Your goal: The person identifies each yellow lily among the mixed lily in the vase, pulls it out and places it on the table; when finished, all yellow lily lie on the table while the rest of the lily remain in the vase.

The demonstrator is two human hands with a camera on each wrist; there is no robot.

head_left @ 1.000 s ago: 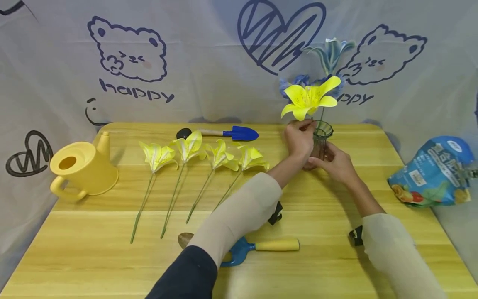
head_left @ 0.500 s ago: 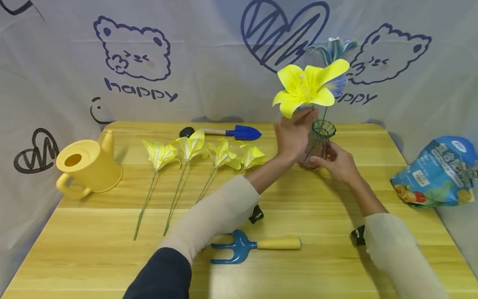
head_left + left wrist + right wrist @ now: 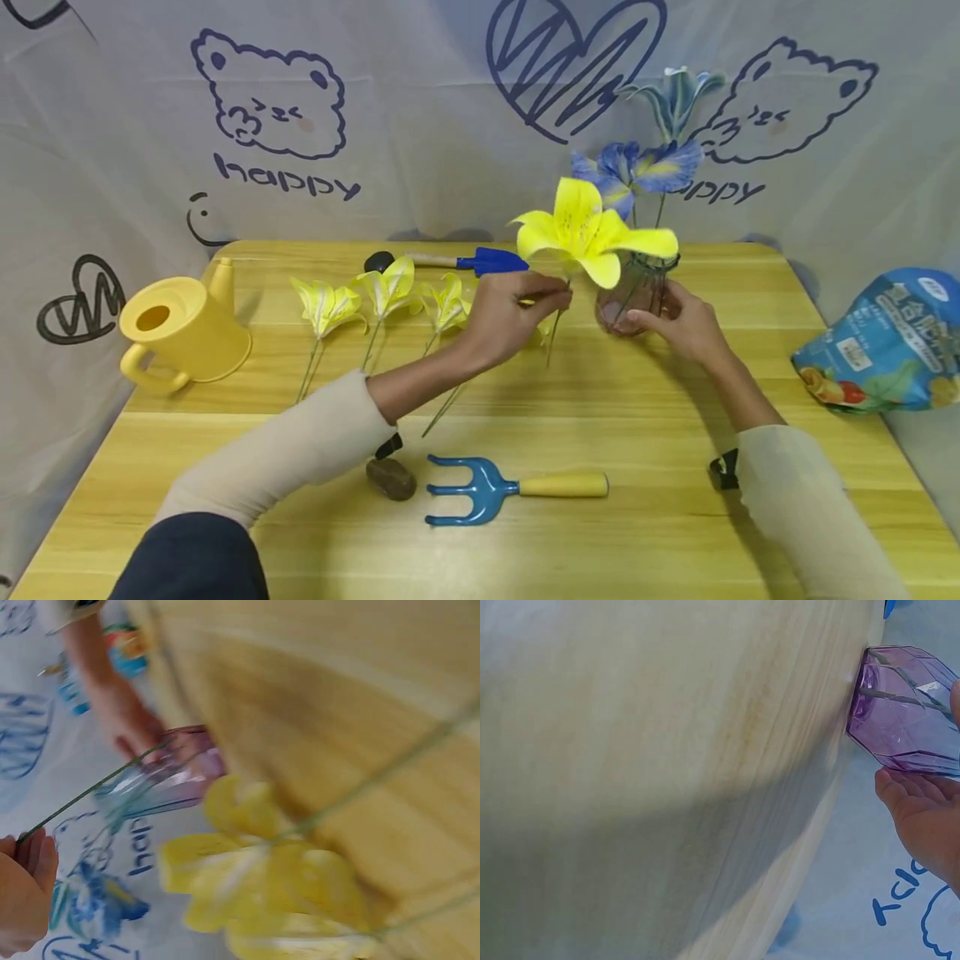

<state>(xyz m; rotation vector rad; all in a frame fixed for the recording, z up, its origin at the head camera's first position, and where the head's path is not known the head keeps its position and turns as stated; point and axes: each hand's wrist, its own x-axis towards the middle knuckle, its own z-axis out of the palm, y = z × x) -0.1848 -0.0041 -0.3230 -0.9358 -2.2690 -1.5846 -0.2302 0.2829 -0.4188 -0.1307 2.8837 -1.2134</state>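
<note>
My left hand (image 3: 510,321) pinches the stem of a yellow lily (image 3: 592,233), left of the vase. The lily's stem hangs outside the glass, its lower end over the table; the left wrist view shows that green stem (image 3: 90,791) between the fingers. Against the vase (image 3: 611,308), which is clear with a purple tint, my right hand (image 3: 684,323) holds the right side, thumb in front. Stems show inside the vase (image 3: 904,720) in the right wrist view. A blue-purple iris (image 3: 637,171) and a pale blue lily (image 3: 672,104) stand in it.
More yellow lilies (image 3: 326,307) lie left of my left hand, one mostly hidden behind it. A yellow watering can (image 3: 187,333) is far left. Around them are a blue trowel (image 3: 498,260), black stone (image 3: 378,262), brown stone (image 3: 392,479), blue fork (image 3: 483,492) and blue pouch (image 3: 877,342).
My left hand has moved from beside the vase's mouth to the left and down, carrying the yellow lily away from the vase. My right hand stays on the vase.
</note>
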